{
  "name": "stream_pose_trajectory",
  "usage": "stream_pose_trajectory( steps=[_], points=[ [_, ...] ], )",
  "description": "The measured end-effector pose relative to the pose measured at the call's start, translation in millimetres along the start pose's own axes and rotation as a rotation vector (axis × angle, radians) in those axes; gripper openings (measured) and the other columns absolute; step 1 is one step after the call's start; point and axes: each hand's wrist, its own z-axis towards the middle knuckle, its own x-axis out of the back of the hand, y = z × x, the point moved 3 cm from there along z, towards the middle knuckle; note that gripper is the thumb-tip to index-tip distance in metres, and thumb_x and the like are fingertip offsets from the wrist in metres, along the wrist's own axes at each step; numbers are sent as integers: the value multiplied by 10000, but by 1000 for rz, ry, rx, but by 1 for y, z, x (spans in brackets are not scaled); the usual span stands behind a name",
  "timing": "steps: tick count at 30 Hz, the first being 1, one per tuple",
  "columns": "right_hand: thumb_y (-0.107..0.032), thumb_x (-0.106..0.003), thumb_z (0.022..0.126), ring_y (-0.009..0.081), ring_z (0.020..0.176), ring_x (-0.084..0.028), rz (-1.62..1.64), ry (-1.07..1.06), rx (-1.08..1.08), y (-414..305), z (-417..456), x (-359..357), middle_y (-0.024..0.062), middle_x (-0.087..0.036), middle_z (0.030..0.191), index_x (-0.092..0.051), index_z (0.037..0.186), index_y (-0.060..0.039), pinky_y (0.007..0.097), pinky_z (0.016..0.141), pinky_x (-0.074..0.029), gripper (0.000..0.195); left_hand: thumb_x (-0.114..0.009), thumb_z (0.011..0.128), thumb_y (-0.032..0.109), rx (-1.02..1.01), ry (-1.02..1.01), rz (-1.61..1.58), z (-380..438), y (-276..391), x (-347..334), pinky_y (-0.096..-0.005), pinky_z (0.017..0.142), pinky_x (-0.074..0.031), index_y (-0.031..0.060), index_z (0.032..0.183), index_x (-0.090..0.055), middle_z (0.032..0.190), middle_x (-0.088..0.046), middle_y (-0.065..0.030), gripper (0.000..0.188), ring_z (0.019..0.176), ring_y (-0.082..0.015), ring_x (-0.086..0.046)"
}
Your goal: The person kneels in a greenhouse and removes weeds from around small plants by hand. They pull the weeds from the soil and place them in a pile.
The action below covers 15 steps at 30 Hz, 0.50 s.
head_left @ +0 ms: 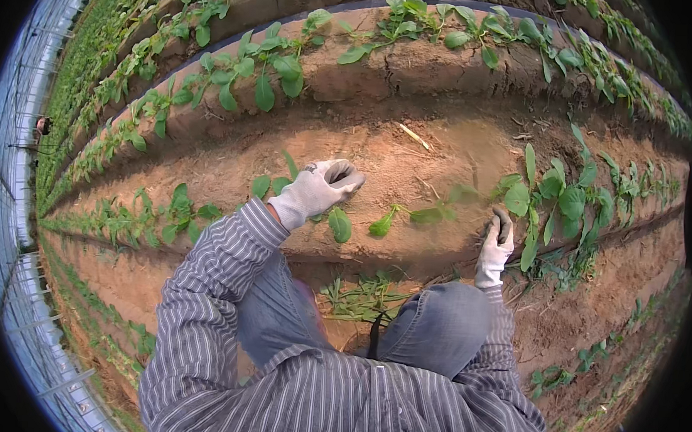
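Observation:
My left hand [327, 189], in a pale knit glove, is bent with its fingertips near the thumb, over leafy seedlings on a soil bed; whether anything is between the fingers is hidden. A green leaf [340, 225] shows just below it. Near the bed's front edge on the right is my gloved right hand [496, 243], its fingers close together and no held thing visible. It is beside a bigger leafy green plant [571, 204]. Between the hands a small seedling [382, 224] lies low on the soil, with blurred leaves to its right.
Loose pulled greens [362, 298] lie in the furrow between my knees. A pale dry stalk [413, 136] rests on the bed. Beyond it runs another raised bed with a row of leafy plants [265, 68]. A translucent greenhouse wall [12, 161] stands at the far left.

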Motion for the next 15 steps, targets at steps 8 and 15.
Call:
stream_pose_trajectory(
  steps=[8,15],
  points=[
    [-12,-578,938,110,844,-600,-120,-331,486,-113,15,-80,66,-647,973,-629,1165,-10,245,769,-490,233,-640,925,197,-39,144,76,-15,8,43,-240,623,-459,17,976,-638,812,-625,13,187,696,-55,-529],
    [-127,-611,920,328,920,-646,-484,-864,841,-194,11,-184,158,-661,992,-629,1133,-36,393,818,-518,233,-707,845,310,-222,104,567,-36,23,45,-384,827,-516,20,1061,-634,1023,-682,-170,369,957,-308,-664]
  ],
)
